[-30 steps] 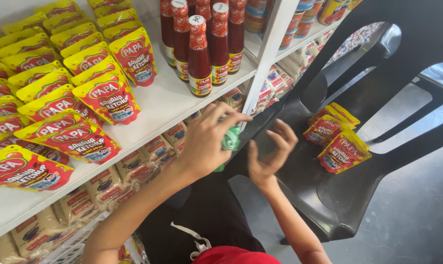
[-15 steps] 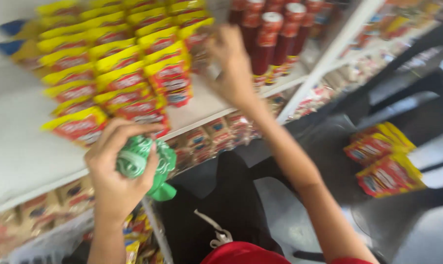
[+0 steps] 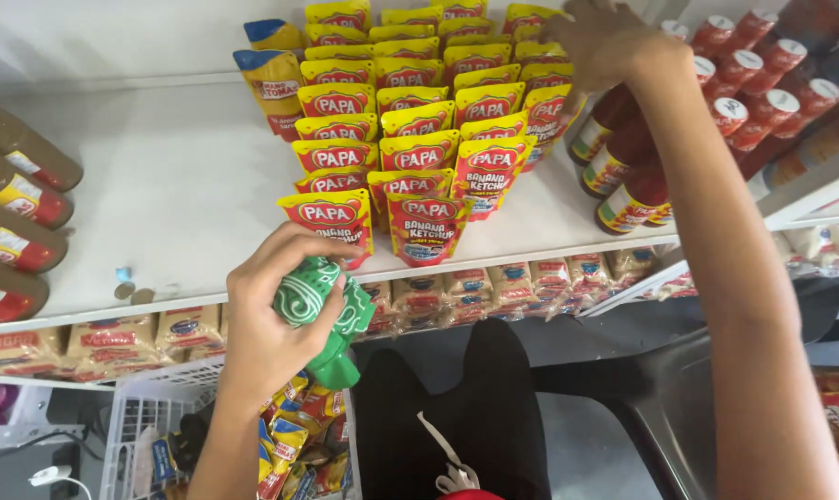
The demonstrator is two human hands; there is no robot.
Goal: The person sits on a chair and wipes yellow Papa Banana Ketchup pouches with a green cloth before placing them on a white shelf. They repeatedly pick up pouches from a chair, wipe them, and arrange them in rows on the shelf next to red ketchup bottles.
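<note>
The left hand (image 3: 271,324) was clenched around a bunched green patterned cloth (image 3: 322,306), held just in front of the white shelf's (image 3: 179,194) front edge, near the foremost red-and-yellow sauce pouches (image 3: 410,139). The right hand (image 3: 604,42) reached to the back rows of pouches, its fingers (image 3: 577,28) spread on their tops; whether they gripped one could not be told. To work well here, the rear pouches likely needed a light touch so the upright rows did not topple, with the cloth kept clear of the front row. Below, a white wire basket (image 3: 151,417) held mixed small packets, and red-capped sauce bottles (image 3: 641,176) stood beside the pouches.
</note>
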